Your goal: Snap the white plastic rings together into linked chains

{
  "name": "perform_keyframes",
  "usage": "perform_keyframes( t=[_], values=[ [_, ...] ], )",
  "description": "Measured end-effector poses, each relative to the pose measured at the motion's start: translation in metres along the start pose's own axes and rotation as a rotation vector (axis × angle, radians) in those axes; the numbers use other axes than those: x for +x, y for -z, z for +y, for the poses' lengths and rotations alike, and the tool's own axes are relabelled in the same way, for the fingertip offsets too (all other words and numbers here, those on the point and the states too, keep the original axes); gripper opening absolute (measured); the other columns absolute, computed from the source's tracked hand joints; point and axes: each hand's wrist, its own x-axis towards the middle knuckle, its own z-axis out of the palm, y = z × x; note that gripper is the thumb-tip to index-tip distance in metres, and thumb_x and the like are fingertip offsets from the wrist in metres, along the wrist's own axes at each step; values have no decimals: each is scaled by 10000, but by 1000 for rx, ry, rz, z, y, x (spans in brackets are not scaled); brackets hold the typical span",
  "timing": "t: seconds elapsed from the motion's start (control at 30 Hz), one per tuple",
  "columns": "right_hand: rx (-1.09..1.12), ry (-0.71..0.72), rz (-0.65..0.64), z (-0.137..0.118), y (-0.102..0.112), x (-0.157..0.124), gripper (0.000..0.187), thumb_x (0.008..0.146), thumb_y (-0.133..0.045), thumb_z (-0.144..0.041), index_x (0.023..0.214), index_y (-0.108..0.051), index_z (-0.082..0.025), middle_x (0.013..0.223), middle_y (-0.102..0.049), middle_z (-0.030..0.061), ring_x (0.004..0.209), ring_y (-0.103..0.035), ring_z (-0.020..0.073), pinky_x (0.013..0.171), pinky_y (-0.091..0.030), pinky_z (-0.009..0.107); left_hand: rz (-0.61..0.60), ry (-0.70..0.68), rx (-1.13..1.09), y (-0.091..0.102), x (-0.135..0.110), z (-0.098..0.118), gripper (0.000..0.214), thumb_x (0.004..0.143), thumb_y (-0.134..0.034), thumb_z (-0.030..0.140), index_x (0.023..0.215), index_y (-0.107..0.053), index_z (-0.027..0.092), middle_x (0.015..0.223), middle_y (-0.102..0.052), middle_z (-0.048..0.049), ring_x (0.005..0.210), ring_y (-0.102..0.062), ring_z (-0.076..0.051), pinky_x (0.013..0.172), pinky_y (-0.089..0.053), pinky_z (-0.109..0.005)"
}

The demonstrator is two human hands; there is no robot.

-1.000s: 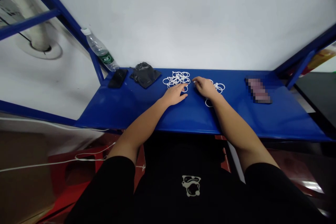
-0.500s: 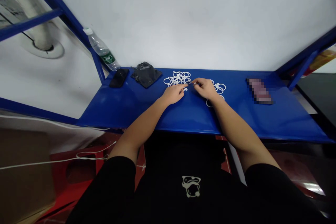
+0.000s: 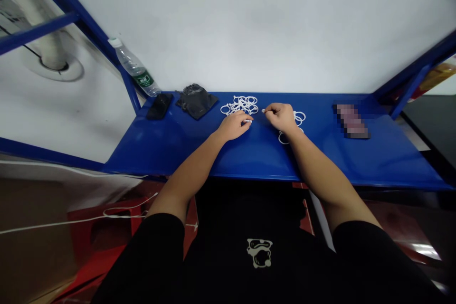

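Observation:
My left hand (image 3: 233, 127) rests on the blue shelf (image 3: 199, 152) with its fingers curled round a small white ring piece, just below a heap of several white plastic rings (image 3: 239, 104). My right hand (image 3: 281, 116) lies a little to the right, fingers pinched on another small white piece at its tip. A second, smaller cluster of white rings (image 3: 297, 118) lies behind and beside my right hand, partly hidden by it. The two hands are a short gap apart.
At the shelf's back left stand a plastic water bottle (image 3: 135, 68), a black phone (image 3: 160, 106) and a crumpled dark bag on a black pad (image 3: 195, 99). A blurred flat object (image 3: 351, 121) lies at the right. Blue frame posts rise at both ends.
My hands came together at the middle, then drew slightly apart. My left hand's fingers, stretched toward the heap before, are now curled on a white piece.

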Motion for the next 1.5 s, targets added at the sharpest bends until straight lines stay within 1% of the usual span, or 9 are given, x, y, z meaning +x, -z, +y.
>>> perform_keyframes(
  t=[0.3, 0.5, 0.6, 0.73, 0.87, 1.07, 1.2, 1.3, 1.5],
  values=[
    [-70, 44, -45, 2, 2, 1, 323, 916, -526, -251, 849, -842, -226, 967, -865, 109, 905, -774, 290, 862, -560, 410, 95, -13, -40, 1, 0, 1, 218, 1038, -728, 120, 1194, -846, 215, 1180, -851, -72, 1024, -793, -212, 1016, -633, -379],
    [-137, 16, -113, 2, -1, -1, 459, 939, -524, -224, 1290, -819, -192, 1066, -847, 137, 955, -751, 324, 884, -564, 453, 102, -27, -56, 2, -1, 0, 236, 1052, -709, 124, 1213, -853, 218, 1213, -848, -70, 930, -778, -180, 962, -638, -352],
    [-160, 33, -158, 2, 0, 0, 369, 905, -559, -223, 1134, -848, -203, 1101, -826, 148, 1015, -736, 330, 941, -566, 474, 97, -21, -46, 2, 0, -2, 258, 1060, -693, 126, 1244, -850, 215, 1211, -841, -69, 851, -752, -161, 914, -635, -345],
    [-241, -48, -141, 2, 8, 1, 256, 908, -605, -310, 915, -844, -217, 1124, -807, 151, 979, -710, 324, 885, -558, 477, 83, -23, -40, 2, 0, -2, 256, 1049, -693, 125, 1221, -859, 217, 1186, -843, -72, 941, -774, -184, 948, -638, -353],
    [-242, -96, -59, -2, 13, 0, 310, 983, -580, -371, 1004, -856, -231, 1097, -813, 144, 953, -709, 315, 844, -546, 463, 56, -12, -34, 3, 1, -1, 278, 1017, -697, 113, 1207, -869, 220, 1150, -849, -73, 963, -780, -201, 965, -641, -376],
    [-47, 134, -248, -16, 1, -6, 341, 989, -593, -353, 1186, -841, -227, 1119, -830, 129, 1006, -739, 306, 937, -573, 465, 67, 0, -25, 3, 2, 0, 307, 950, -683, 77, 1140, -877, 220, 1101, -855, -61, 927, -772, -201, 956, -634, -375],
    [48, 221, -271, -29, -2, -12, 412, 998, -570, -355, 1304, -821, -240, 1286, -822, 122, 1049, -750, 283, 909, -586, 424, 93, 5, -35, 3, 2, 2, 290, 922, -667, 59, 1060, -870, 213, 1050, -857, -55, 881, -766, -195, 924, -634, -363],
    [111, 248, -323, -33, 0, -13, 417, 988, -584, -355, 1309, -827, -245, 1311, -833, 105, 1005, -757, 261, 874, -585, 396, 88, -23, -28, 3, 1, 4, 290, 912, -652, 54, 1017, -872, 212, 1014, -857, -56, 881, -775, -202, 928, -637, -367],
    [170, 208, -357, -30, 0, -14, 421, 932, -615, -335, 1279, -821, -217, 1163, -858, 86, 873, -745, 222, 820, -567, 363, 91, -110, -1, 1, 2, 3, 318, 908, -612, 35, 971, -864, 219, 1035, -868, -60, 983, -810, -222, 988, -647, -392]
  ],
)
